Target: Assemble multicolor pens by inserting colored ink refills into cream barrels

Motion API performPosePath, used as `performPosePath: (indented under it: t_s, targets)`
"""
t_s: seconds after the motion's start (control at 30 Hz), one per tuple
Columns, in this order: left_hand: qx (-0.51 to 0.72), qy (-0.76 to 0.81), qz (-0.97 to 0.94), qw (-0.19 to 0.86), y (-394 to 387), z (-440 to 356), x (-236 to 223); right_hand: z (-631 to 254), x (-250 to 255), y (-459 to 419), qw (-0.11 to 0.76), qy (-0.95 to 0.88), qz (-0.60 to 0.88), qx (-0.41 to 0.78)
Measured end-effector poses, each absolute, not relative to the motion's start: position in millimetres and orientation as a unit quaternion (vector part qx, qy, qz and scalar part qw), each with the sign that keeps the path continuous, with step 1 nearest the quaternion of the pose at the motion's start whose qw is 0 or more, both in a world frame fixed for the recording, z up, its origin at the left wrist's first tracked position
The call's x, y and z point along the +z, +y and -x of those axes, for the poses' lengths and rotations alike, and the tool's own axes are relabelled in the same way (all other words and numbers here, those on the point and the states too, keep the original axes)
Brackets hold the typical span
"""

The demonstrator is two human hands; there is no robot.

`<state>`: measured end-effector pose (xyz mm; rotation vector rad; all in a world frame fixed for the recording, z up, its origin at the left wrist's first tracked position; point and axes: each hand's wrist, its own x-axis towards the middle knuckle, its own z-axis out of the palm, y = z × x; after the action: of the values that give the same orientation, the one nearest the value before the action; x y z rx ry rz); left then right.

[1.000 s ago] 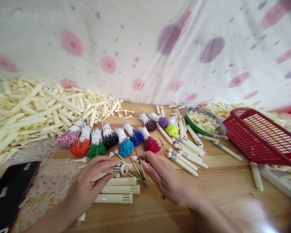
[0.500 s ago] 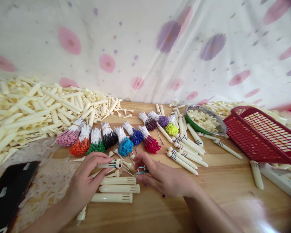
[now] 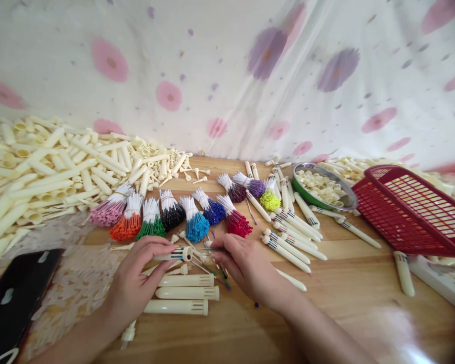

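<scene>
My left hand (image 3: 140,278) grips a cream multicolour pen barrel (image 3: 166,257), its slotted end with coloured sliders facing right. Thumb and fingers of my right hand (image 3: 246,268) are pinched around a thin pen refill (image 3: 208,249), bluish where it shows, close to that slotted end. Just below the right fingertips lie several loose refills (image 3: 222,275) with coloured ends. Under the left hand, three cream barrels (image 3: 185,307) rest side by side on the wooden table (image 3: 250,333). Behind both hands stand bundles of refills, among them light blue (image 3: 196,227), red (image 3: 238,222) and green (image 3: 150,222).
A large heap of cream pen parts (image 3: 53,167) covers the left back. Finished-looking pens (image 3: 288,250) lie right of centre. Further right are a green-sided bowl (image 3: 349,202) of small parts and a red basket (image 3: 405,222). A black phone (image 3: 18,298) lies at left.
My right hand has shifted slightly up, and its fingers have closed into a tighter pinch. Refills earlier around its fingertips now show beneath them. The left hand keeps its hold on the barrel.
</scene>
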<state>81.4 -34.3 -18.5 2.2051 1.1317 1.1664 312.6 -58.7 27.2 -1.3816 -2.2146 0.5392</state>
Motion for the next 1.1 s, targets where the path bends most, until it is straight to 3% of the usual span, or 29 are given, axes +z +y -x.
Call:
performPosePath:
  t_s: [0.37,1.1]
  targets:
    - [0.417,0.402,-0.794,0.184,-35.3,-81.5,-18.8,-303.1,18.1,-65.7,0.271,-0.807,0.492,0.184]
    - [0.411,0.393,-0.802,0.181,-36.5,-82.2,-14.8,-306.3,25.2,-65.9,0.244,-0.783,0.515,0.248]
